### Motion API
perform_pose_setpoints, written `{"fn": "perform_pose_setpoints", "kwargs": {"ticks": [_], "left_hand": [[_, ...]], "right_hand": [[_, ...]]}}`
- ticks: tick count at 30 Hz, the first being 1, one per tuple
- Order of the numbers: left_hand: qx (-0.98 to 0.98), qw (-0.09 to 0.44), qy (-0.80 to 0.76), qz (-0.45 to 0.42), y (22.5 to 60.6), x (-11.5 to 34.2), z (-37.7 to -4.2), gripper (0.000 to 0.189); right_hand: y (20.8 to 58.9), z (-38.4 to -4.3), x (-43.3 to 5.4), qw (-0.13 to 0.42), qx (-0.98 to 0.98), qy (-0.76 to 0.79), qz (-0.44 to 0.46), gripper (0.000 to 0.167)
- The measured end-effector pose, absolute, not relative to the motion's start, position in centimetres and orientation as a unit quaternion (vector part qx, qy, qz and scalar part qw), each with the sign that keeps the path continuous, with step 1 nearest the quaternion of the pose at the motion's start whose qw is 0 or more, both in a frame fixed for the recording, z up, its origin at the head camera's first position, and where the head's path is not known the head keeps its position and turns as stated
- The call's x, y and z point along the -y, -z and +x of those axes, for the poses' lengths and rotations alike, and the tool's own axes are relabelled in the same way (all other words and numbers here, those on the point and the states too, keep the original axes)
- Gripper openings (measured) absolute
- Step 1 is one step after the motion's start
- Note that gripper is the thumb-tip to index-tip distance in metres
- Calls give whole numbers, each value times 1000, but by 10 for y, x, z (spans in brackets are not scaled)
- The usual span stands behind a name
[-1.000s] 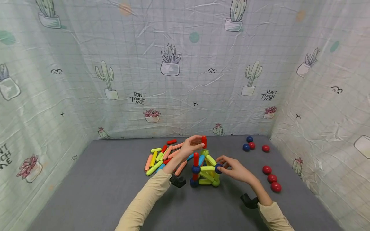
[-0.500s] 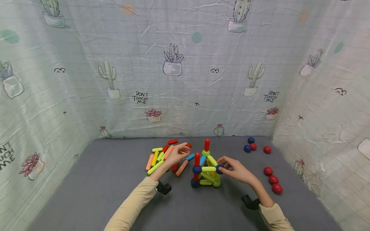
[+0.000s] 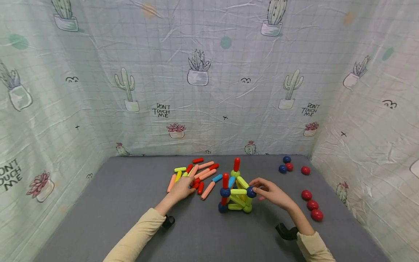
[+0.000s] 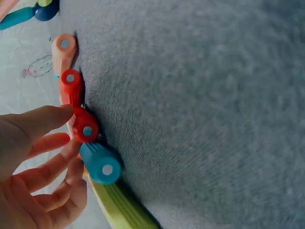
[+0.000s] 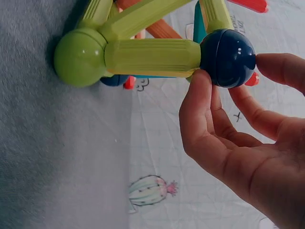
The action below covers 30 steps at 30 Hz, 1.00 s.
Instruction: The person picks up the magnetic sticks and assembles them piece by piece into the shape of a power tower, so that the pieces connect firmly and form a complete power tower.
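Note:
My left hand is at the loose magnetic sticks; in the left wrist view its thumb and fingertips pinch a red stick. A blue stick and another red stick lie on either side of it. My right hand holds a dark blue ball at the upper right corner of a frame of sticks and balls, thumb and fingers round it. A yellow-green stick runs from that ball to a green ball. Two red sticks stand upright on the frame, one in front and one behind.
Loose sticks in salmon, red, yellow-green and blue lie left of the frame on the grey tabletop. Several red balls lie to the right, and two blue balls towards the back. A cactus-print curtain surrounds the table.
My left hand has let go of the red stick, which now stands on the frame's rear green ball, and moved left and down to the loose sticks. My right hand has stayed at the blue ball.

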<state>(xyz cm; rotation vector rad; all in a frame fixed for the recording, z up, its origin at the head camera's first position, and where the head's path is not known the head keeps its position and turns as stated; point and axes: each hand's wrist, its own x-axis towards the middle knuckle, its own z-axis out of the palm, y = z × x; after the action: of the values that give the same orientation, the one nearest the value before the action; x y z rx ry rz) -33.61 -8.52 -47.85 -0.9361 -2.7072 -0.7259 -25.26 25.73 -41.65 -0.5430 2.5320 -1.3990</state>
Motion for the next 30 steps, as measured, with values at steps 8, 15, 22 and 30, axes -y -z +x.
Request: {"fn": "perform_pose_setpoints", "kwargs": {"ticks": [8, 15, 22, 30], "left_hand": [[912, 181, 198, -311, 483, 76, -335, 70], [849, 73, 458, -253, 457, 70, -320, 40], [738, -18, 637, -222, 393, 48, -295, 30], [651, -120, 674, -329, 348, 0, -278, 32]], "right_hand": [[420, -254, -262, 141, -823, 521, -174, 38], [420, -251, -261, 137, -821, 526, -175, 37], [422, -251, -263, 128, -825, 523, -171, 37], [424, -252, -262, 132, -823, 526, -170, 40]]}}
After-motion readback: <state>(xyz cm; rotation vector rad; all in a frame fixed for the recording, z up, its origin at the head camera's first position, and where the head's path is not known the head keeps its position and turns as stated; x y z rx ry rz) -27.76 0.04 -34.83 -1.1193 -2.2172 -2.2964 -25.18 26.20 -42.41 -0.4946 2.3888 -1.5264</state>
